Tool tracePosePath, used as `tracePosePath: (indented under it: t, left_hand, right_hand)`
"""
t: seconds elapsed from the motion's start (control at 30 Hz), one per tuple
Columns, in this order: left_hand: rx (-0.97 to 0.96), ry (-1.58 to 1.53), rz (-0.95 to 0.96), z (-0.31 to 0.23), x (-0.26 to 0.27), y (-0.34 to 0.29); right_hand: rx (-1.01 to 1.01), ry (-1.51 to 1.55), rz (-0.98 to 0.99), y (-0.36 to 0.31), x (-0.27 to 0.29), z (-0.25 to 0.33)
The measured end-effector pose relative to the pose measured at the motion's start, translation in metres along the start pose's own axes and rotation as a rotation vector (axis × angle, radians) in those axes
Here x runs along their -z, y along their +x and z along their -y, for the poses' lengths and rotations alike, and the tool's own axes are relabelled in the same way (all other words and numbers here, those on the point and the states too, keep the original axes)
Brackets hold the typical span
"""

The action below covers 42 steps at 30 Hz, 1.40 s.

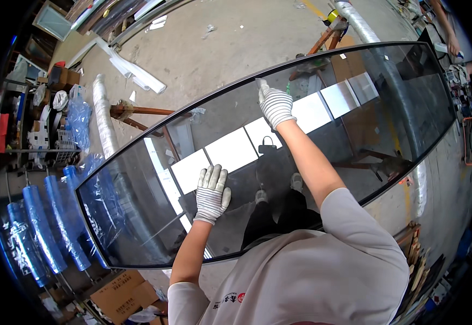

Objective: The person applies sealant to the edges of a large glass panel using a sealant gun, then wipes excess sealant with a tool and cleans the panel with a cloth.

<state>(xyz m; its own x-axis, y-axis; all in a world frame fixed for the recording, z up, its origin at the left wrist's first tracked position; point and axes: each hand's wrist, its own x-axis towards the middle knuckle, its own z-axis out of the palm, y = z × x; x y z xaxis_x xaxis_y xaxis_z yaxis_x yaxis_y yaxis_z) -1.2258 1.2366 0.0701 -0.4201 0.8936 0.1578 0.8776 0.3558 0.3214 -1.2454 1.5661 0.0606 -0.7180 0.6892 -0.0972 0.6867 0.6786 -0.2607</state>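
Note:
A large dark-framed glass pane (355, 124) lies flat in front of me, resting on padded trestles. It reflects bright ceiling panels and my own legs. My left hand (212, 193), in a white knit glove, lies flat on the glass near its middle, fingers spread. My right hand (275, 104), also gloved, reaches across to the far edge of the pane, with its fingers at the dark frame (236, 84). Whether they curl around the frame is not clear. Neither hand holds a loose object.
A padded trestle bar (103, 116) runs under the left side, another padded bar (356, 20) at the far right. Blue-wrapped rolls (41, 227) lean at the left by cluttered shelves (30, 124). Cardboard boxes (122, 292) sit near my feet. Another person's arm (448, 32) shows top right.

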Motion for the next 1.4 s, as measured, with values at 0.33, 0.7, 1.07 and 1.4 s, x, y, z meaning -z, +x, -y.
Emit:
tracePosePath:
  t: [0.33,0.7,1.07,1.4]
  left_hand:
    - [0.007,-0.007,0.012,0.001,0.001,-0.001]
    - [0.009,-0.021,0.006,-0.001,0.002,0.000]
    - [0.017,-0.020,-0.010,0.001,-0.001,-0.002]
    - [0.011,-0.022,-0.008,-0.001,0.000,0.000]
  right_hand:
    - [0.070,-0.033,0.133,-0.001,0.016,0.006]
    - [-0.039,0.006,0.035,0.008,0.018,-0.015]
    - [-0.090,0.078,-0.047,0.011,0.004,-0.017]
    - [-0.074,0.132,-0.043,-0.001,0.009,0.004]
